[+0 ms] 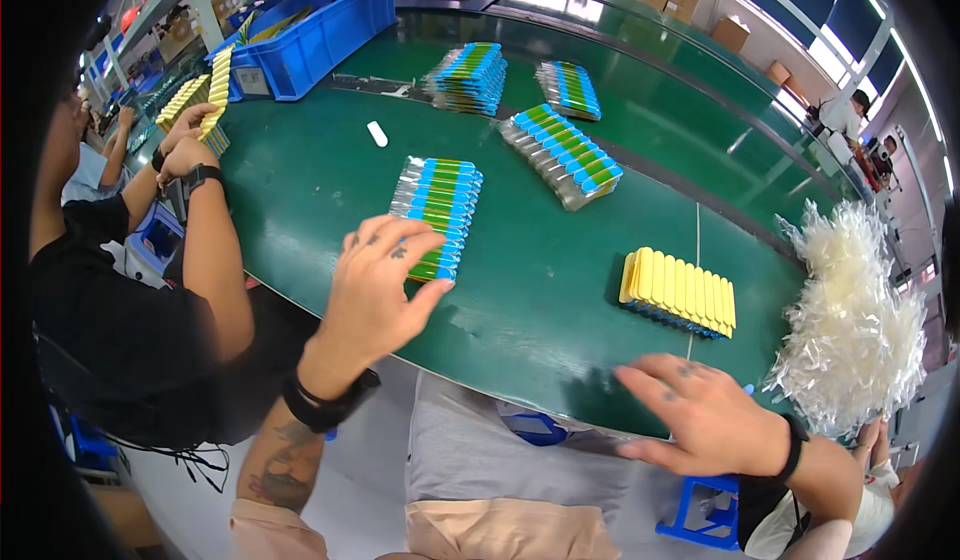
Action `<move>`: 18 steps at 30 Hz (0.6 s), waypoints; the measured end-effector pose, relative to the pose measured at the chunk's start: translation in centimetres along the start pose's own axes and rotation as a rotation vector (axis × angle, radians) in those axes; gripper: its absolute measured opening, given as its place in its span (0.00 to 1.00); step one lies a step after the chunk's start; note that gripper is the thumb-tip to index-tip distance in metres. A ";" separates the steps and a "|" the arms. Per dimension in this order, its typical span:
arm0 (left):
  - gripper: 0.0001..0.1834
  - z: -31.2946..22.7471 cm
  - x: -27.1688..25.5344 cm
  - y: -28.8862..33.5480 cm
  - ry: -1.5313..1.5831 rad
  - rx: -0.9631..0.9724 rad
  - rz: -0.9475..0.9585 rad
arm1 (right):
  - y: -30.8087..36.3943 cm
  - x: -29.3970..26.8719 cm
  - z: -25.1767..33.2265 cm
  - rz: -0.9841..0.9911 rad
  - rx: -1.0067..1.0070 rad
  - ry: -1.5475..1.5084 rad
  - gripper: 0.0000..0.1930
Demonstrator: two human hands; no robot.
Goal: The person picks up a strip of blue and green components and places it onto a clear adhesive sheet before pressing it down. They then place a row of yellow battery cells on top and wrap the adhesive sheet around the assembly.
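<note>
My left hand (375, 285) lies over the near end of a stack of blue and green packs with clear film ends (450, 192). Its fingers and thumb are apart, and the hand hides the stack's near left corner. Close to the front edge of the green table, my right hand (710, 410) hovers with fingers spread and nothing in them. Beyond it sits a block of yellow, round-ended strips (680, 285) with blue showing underneath. Further back is another stack of blue and green packs (570, 155), set at a slant.
Two more pack stacks (468, 75) (570, 90) stand at the back. A small white piece (377, 134) lies left of them. A blue crate (300, 45) is at the far left, a heap of clear film strips (850, 320) at the right. At left, a person's hands (190, 140) hold yellow strips.
</note>
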State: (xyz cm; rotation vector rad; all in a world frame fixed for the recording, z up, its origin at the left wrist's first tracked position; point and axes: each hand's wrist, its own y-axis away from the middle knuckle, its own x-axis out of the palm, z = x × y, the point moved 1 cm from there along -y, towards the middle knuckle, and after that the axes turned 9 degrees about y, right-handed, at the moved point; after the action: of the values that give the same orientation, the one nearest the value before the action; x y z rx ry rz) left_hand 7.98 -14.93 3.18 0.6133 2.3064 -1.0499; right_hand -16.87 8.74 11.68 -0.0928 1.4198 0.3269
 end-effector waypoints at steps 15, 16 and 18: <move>0.22 3.6 -2.8 -2.5 -0.133 -0.092 0.524 | -14.9 7.0 2.0 -0.115 -0.064 0.116 0.43; 0.22 3.6 -2.9 -2.6 -0.132 -0.094 0.526 | -14.8 7.1 1.9 -0.133 -0.061 0.113 0.43; 0.21 3.6 -2.9 -2.6 -0.084 -0.115 0.534 | -14.9 7.2 1.8 -0.148 -0.056 0.109 0.43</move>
State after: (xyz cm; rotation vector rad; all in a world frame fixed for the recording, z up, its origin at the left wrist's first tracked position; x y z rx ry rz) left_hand 9.58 -19.80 4.42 1.0402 1.9487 -0.6696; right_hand -10.25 -3.75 3.02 -0.2634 1.5021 0.2424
